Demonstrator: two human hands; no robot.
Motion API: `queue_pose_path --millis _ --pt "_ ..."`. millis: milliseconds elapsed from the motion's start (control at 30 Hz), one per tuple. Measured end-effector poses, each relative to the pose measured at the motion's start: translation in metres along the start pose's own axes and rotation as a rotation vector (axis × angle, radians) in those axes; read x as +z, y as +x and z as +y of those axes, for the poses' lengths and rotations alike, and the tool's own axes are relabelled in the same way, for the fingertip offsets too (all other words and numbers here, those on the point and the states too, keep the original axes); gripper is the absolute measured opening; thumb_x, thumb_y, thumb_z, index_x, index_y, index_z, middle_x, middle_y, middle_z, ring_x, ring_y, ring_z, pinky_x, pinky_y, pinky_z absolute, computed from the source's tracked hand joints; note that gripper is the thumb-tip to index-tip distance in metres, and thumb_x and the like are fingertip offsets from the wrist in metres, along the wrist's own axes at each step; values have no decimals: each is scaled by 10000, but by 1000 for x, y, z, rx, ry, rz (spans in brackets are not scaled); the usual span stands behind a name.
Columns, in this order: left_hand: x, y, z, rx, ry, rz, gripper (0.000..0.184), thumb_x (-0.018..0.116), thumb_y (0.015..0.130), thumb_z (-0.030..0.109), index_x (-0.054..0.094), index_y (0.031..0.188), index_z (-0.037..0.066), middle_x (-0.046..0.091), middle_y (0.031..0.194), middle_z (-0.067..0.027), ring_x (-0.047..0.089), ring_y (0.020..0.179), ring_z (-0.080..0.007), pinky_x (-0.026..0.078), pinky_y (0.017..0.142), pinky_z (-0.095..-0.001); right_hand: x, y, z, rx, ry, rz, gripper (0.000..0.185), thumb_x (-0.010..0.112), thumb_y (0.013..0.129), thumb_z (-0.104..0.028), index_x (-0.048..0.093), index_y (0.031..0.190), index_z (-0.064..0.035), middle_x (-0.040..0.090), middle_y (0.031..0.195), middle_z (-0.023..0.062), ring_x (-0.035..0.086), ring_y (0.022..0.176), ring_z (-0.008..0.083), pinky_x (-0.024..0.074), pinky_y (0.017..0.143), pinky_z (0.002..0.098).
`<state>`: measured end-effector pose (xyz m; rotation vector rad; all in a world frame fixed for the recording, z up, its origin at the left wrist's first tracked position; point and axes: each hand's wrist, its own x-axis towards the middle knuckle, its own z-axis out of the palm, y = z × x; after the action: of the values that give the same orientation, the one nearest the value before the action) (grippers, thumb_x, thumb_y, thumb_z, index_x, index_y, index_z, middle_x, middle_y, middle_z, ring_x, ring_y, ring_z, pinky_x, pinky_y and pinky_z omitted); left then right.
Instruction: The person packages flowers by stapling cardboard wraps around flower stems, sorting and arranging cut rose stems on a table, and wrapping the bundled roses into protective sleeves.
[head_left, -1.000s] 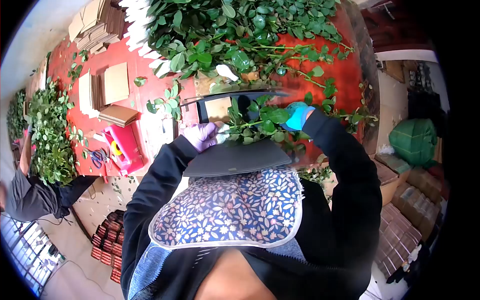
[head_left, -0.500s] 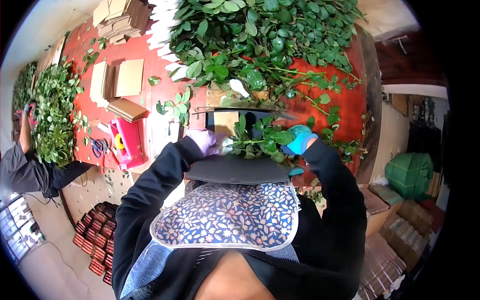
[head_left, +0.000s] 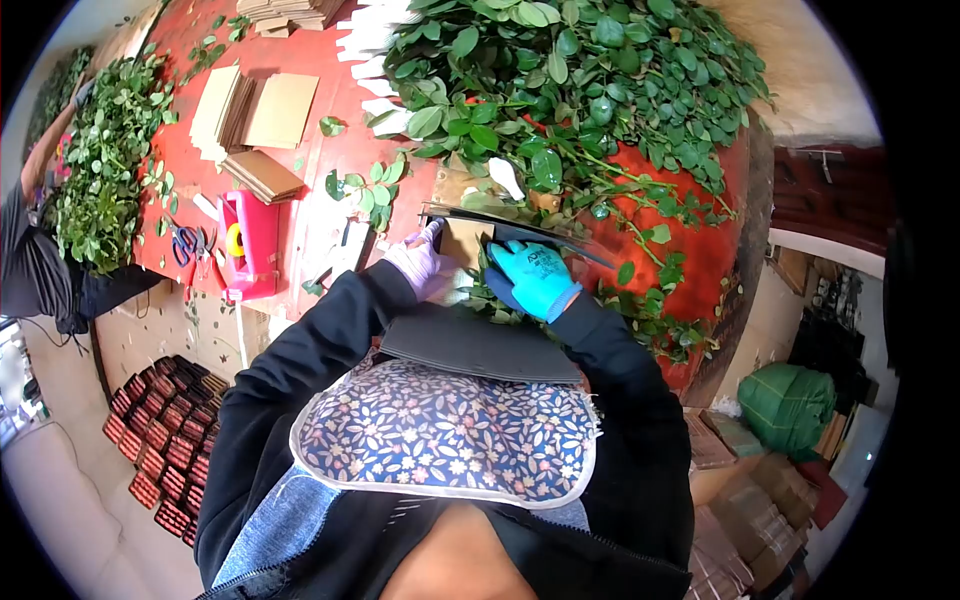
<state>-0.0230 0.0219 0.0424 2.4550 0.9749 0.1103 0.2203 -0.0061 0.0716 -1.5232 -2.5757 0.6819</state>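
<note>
Tan card lies between the two gloved hands, over a black sheet, just right of the left hand's fingertips and just left of the right hand's fingers. The left hand, in a purple glove, has its index finger stretched along the card's near side; whether it pinches anything I cannot tell. The right hand, in a blue glove, has its fingers close together, pointing at the card, with the leafy stems partly hidden beneath; its grip cannot be made out. Dark sheets sit below both hands, above the floral apron. Beyond the hands, a leafy heap covers the red table. Off to the left stand a pink holder and scissors.
</note>
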Motion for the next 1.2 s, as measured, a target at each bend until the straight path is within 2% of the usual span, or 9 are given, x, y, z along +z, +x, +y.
queue_pose_path --millis 100,300,567,700,900,967,1000,1167,1200 --pt "13 5 -19 -41 -142 -102 340 660 785 303 662 1107 194 424 1359 -264 512 1137 -392 418 988 -418 8 15 -4 40 3 -60 336 541 854 -327 582 1061 -65 618 898 163 617 739 323 491 649 457" --pt "-4 18 -25 -181 -416 -180 276 678 785 244 684 1017 94 501 1285 -260 555 1073 -402 466 919 -431 25 20 -1 13 -51 -23 352 523 874 -290 568 1103 -27 616 906 165 608 721 335 490 624 458" --pt "-3 19 -24 -52 -289 -63 254 659 773 195 656 997 76 568 1175 -213 617 926 -361 512 804 -427 25 17 5 61 -56 -13 382 530 863 -286 573 1131 -18 605 986 176 607 763 336 490 663 459" --pt "-10 14 -23 -14 -183 7 257 626 785 220 611 1003 85 591 1099 -115 612 890 -333 509 753 -430 17 15 5 24 -22 41 379 533 860 -300 581 1120 -30 591 1044 189 606 851 348 485 733 464" --pt "-11 22 2 26 -140 -308 438 717 727 300 624 1134 167 585 1115 -96 591 972 -318 497 802 -445 10 11 12 7 48 37 326 556 852 -310 598 1026 -38 592 973 173 603 784 352 480 692 467" --pt "-4 6 -6 79 -192 -246 424 708 735 269 613 1129 144 593 1107 -107 607 966 -309 510 795 -432 -4 12 -5 -36 29 6 302 556 853 -290 601 1009 -35 599 946 155 609 775 332 481 679 450" --pt "1 3 -10 122 -189 -176 393 687 755 243 594 1115 115 609 1066 -109 625 897 -317 524 757 -413 -17 12 -10 -34 -21 -209 301 569 849 -274 606 1030 -37 607 917 130 611 791 303 481 679 420" --pt "5 19 -6 20 -114 -183 181 553 832 242 644 943 132 613 886 -123 644 792 -292 521 625 -427 -127 9 -59 -299 -215 545 458 704 741 -367 623 1105 -100 608 929 16 598 803 193 448 706 355" --pt "6 15 -7 77 -155 -96 173 560 824 231 643 940 133 612 887 -123 643 784 -293 521 625 -426 -134 11 -63 -231 -235 542 515 723 711 -410 618 1119 -115 600 965 17 588 862 207 441 743 366"
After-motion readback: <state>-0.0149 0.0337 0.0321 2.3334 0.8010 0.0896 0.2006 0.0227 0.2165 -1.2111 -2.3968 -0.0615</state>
